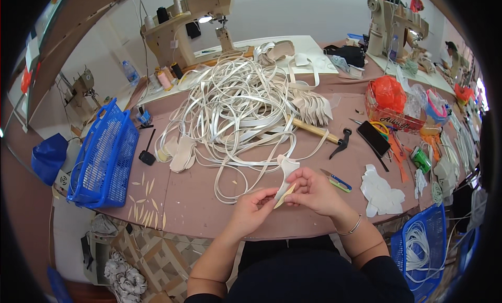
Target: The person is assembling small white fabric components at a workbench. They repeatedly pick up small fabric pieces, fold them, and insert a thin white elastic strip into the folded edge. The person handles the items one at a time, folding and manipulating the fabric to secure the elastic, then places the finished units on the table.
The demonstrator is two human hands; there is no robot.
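Note:
Near the table's front edge, my left hand (pixel 252 213) and my right hand (pixel 309 192) meet over a white cut piece of material (pixel 287 167). Its wide end sticks up above my fingers. My left fingers pinch its lower end. Between my right thumb and fingers is a small pale yellow leaf-shaped strip (pixel 285 195), lying against the white piece. To the right of my right hand lie thread snips (pixel 339 183) with a blue and green handle. A large tangle of white strips (pixel 235 107) is heaped beyond my hands, with one loop reaching close to my left hand.
Several leaf-shaped strips (pixel 150 219) lie at the left, near a blue basket (pixel 107 156). A hammer (pixel 319 131), a phone (pixel 373 139) and white cut pieces (pixel 380 192) lie to the right. Sewing machines (pixel 183 26) stand at the back.

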